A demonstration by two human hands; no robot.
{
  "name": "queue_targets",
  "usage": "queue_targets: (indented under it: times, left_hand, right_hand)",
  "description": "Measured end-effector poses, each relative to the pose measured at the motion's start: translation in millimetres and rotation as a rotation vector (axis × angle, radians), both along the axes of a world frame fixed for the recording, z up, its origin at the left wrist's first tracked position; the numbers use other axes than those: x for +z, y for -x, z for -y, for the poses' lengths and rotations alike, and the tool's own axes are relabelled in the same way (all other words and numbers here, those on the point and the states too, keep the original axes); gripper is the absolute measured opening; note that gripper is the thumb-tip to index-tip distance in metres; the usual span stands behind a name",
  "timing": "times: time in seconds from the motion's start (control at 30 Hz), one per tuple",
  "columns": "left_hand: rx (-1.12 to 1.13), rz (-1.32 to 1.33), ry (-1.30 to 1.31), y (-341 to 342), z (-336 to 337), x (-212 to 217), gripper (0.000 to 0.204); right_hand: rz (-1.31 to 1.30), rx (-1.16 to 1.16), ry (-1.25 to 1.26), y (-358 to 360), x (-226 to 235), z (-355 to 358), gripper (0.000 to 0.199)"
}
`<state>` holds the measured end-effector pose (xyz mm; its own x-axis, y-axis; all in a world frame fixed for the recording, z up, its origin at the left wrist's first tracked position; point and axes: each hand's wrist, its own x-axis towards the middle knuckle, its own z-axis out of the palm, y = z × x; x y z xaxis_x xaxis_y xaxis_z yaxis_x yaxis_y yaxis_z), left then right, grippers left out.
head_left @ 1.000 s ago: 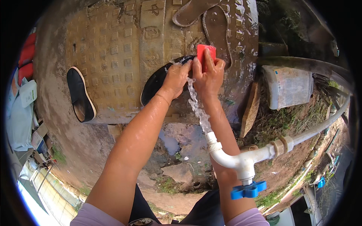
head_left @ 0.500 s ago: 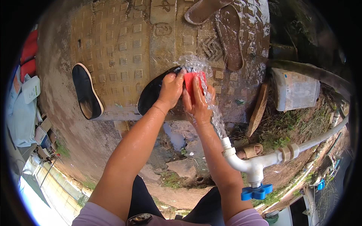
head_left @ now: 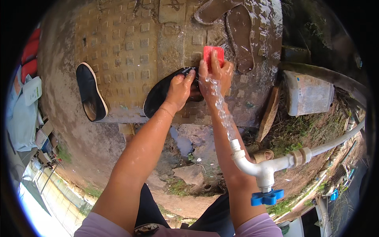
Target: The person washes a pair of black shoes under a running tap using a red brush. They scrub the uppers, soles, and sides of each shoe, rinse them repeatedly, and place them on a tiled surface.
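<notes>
My left hand (head_left: pixel 180 90) is closed on a black slip-on shoe (head_left: pixel 158 94), its thumb pressed on the upper. The shoe rests on the wet slab, sole edge to the left. My right hand (head_left: pixel 216 77) grips a small red rectangular block (head_left: pixel 213 55), with fingers stretched over its top; its underside is hidden, so I cannot tell whether it has bristles. Water from a white tap (head_left: pixel 252 168) with a blue handle runs over my right wrist and hand. The matching black shoe (head_left: pixel 91 91) lies on its side farther left, apart from both hands.
Two brown insoles (head_left: pixel 241 37) lie at the far side of the patterned slab (head_left: pixel 118 59). To the right are a wooden stick (head_left: pixel 270 114) and a clear plastic container (head_left: pixel 310 94). The tap's pipe crosses the right side. White bags (head_left: pixel 23 128) sit at the left edge.
My right hand has moved away from me with the red block, off the shoe's toe area. The water now hits my wrist and hand. My left hand stays on the shoe.
</notes>
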<state>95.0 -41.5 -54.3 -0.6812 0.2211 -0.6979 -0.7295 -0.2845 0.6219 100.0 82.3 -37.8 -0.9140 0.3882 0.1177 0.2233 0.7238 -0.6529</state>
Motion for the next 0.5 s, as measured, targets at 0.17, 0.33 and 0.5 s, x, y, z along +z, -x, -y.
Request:
queue_targets:
  times: [0.17, 0.33, 0.5]
  left_hand:
    - [-0.078, 0.016, 0.244, 1, 1, -10, 0.039]
    - [0.027, -0.111, 0.042, 3, 2, -11, 0.031]
    - [-0.006, 0.103, -0.012, 10, -4, 16, 0.028]
  right_hand:
    - [0.098, 0.125, 0.082, -61, 4, 15, 0.054]
    - [-0.114, 0.086, -0.038, -24, -1, 14, 0.058]
    - [0.374, 0.070, 0.273, -125, -12, 15, 0.054]
